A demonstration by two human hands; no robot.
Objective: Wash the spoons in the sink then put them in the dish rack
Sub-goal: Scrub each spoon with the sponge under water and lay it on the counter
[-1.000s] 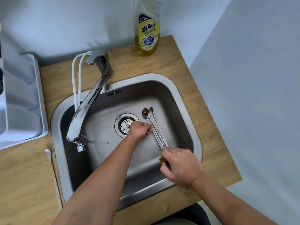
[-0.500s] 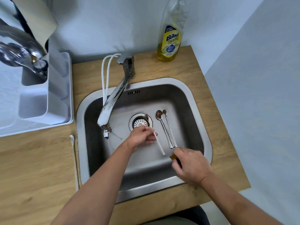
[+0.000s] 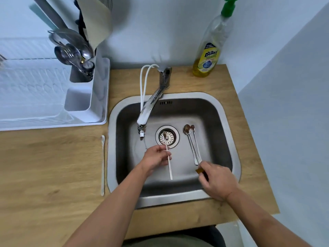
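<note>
My left hand [image 3: 156,158] has lifted a white-handled spoon [image 3: 168,158] away from the pair of steel spoons [image 3: 193,145] still lying in the sink [image 3: 229,132]. Right hand [image 3: 218,180] grips a brown sponge [image 3: 200,170] beside their handles. Washing can begin; the dish rack [image 3: 99,90] waits left.

Bright, even daylight; soft shadows inside the sink [image 3: 229,132], glare on the faucet [image 3: 144,116]. Wide-angle bending at edges; dish rack [image 3: 99,120] motion-blurred.

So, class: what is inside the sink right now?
Two metal spoons lie on the sink floor beside the drain strainer. The left hand holds a white spoon over it. Whatever the right hand grips is mostly covered.
</note>
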